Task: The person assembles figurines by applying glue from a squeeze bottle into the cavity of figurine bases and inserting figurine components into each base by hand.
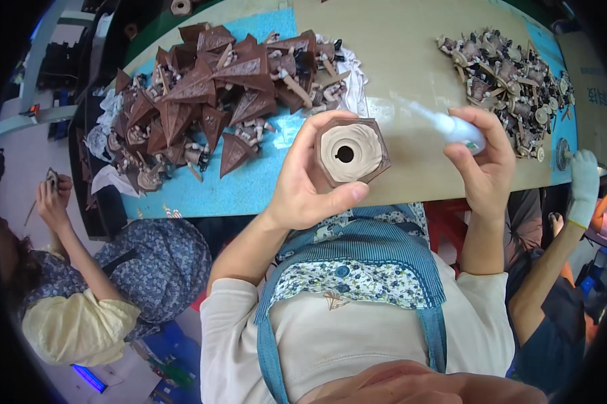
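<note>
My left hand (310, 182) is wrapped round a brown six-sided piece (352, 153). Its tan, rippled end faces up and has a dark round hole in the middle. In my right hand (482, 161) is a small white squeeze bottle (461, 131), held between thumb and fingers. The bottle's thin nozzle tilts up and to the left, apart from the brown piece, and looks blurred. Both hands are above the near edge of the table.
A heap of brown pointed pieces (202, 87) with small figures lies on blue matting (280, 172) at the left. More small figures (512, 81) are piled at the right. A co-worker's hand (51, 195) holds a small piece at left; a gloved hand (584, 178) is at right.
</note>
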Action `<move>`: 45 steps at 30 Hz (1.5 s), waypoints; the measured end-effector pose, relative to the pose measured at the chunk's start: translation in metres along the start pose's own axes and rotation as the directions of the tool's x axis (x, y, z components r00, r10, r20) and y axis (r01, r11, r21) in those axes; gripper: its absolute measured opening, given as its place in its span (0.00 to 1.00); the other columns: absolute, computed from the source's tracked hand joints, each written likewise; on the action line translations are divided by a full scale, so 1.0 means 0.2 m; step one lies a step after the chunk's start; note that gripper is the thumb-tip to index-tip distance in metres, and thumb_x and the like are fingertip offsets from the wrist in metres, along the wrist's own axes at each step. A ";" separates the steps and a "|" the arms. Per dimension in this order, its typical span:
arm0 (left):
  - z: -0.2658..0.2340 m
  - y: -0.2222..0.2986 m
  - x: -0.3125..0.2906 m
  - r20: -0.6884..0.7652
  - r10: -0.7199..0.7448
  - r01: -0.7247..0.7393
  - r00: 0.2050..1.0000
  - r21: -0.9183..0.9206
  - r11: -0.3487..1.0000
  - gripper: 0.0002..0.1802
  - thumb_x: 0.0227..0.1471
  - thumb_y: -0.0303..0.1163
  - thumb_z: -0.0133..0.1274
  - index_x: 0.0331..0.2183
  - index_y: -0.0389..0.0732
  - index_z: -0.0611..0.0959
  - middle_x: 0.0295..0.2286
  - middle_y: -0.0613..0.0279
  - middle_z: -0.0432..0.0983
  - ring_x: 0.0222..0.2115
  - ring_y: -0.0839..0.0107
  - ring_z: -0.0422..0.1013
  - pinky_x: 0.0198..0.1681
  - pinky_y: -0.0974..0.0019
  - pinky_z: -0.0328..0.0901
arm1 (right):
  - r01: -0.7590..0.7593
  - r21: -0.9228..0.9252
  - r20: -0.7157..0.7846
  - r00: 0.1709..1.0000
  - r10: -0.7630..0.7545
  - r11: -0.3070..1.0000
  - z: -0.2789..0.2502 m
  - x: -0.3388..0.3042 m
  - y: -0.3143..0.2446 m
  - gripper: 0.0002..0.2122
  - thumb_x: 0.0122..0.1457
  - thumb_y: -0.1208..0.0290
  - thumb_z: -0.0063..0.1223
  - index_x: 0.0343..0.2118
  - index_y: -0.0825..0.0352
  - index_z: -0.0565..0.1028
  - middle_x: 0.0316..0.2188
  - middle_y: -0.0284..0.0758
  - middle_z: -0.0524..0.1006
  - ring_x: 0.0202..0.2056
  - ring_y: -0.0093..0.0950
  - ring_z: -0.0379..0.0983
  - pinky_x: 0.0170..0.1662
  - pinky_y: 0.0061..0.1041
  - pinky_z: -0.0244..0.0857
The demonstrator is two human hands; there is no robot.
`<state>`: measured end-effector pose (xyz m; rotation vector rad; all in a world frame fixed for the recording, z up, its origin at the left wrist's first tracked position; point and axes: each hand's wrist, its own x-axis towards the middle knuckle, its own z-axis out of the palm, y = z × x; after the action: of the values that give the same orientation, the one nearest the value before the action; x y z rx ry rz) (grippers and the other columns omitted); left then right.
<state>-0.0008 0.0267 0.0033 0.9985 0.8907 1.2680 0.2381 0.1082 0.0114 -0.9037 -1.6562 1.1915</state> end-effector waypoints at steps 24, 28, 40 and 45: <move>0.03 -0.09 -0.08 0.045 -0.001 0.000 0.999 0.008 1.000 0.44 0.39 0.26 0.67 0.55 0.34 0.60 0.46 0.57 0.67 0.49 0.71 0.65 0.54 0.67 0.60 | 0.459 -0.444 0.409 0.868 -0.282 0.770 0.16 0.05 -0.35 0.13 0.42 0.79 0.62 0.34 0.72 0.77 0.28 0.42 0.78 0.25 0.35 0.72 0.27 0.29 0.62; 0.03 -0.10 -0.08 0.034 -0.010 0.011 0.999 -0.021 1.000 0.43 0.39 0.26 0.66 0.54 0.34 0.60 0.46 0.57 0.67 0.49 0.71 0.65 0.53 0.67 0.60 | 0.459 -0.443 0.404 0.869 -0.286 0.770 0.15 0.06 -0.33 0.13 0.41 0.79 0.62 0.34 0.72 0.76 0.28 0.41 0.78 0.24 0.35 0.72 0.28 0.28 0.62; 0.05 -0.10 -0.05 -0.042 -0.074 0.074 0.996 0.013 0.997 0.41 0.39 0.28 0.67 0.52 0.35 0.62 0.44 0.57 0.70 0.46 0.72 0.68 0.52 0.67 0.63 | 0.322 -0.316 0.287 0.929 -0.234 0.893 0.10 0.05 -0.22 0.13 0.42 0.81 0.62 0.33 0.73 0.74 0.28 0.43 0.78 0.26 0.32 0.73 0.31 0.27 0.65; 0.02 0.00 -0.02 -0.108 -0.154 0.177 0.982 0.253 0.951 0.38 0.38 0.28 0.68 0.50 0.35 0.66 0.41 0.51 0.73 0.41 0.67 0.73 0.47 0.65 0.67 | -0.110 0.109 0.134 0.986 0.095 0.988 0.01 0.08 0.04 0.15 0.53 0.82 0.57 0.43 0.73 0.68 0.39 0.39 0.76 0.39 0.26 0.73 0.44 0.24 0.68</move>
<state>0.0035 0.0214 0.0040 1.0553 1.2090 1.0755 0.2308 0.1235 0.0078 -0.8636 -1.6380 1.4276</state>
